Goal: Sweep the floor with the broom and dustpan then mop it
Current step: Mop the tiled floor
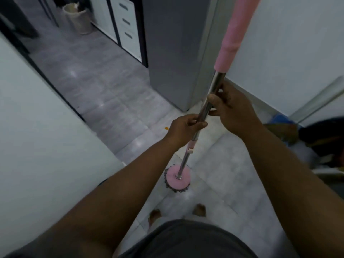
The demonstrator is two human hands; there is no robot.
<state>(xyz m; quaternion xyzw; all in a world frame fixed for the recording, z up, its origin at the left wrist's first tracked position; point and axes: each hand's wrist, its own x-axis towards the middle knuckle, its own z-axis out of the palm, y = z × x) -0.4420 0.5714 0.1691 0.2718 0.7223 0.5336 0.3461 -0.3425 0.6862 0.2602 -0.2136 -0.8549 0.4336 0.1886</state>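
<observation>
Pink and round, the flat plastic mop head (177,178) with its grey stringy edge sits on the pale grey tiled floor (111,101), just in front of your bare feet (155,215). Both your hands hold the long shiny metal mop pole (216,81). Your left hand (183,127) is curled around it lower down. Your right hand (230,108) wraps it higher up, just under the soft pink foam sleeve (234,30). The two hands are very close together, so the pole may wobble and be hard to steer. Its top end goes up out of sight beside the white wall (297,43) and the tall grey cabinet (167,53), so a big swing could bang into them. A tiny orange scrap (166,128) lies on the tiles near the cabinet, and the mop could smear it or drag it along if you do not pick it up. A wet floor is slippery for bare feet, so you could slide if you step where you have mopped. The small pink clip (191,148) low on the pole could come loose if you push hard. No brand, label or writing can be read anywhere; it is all too blurry.
</observation>
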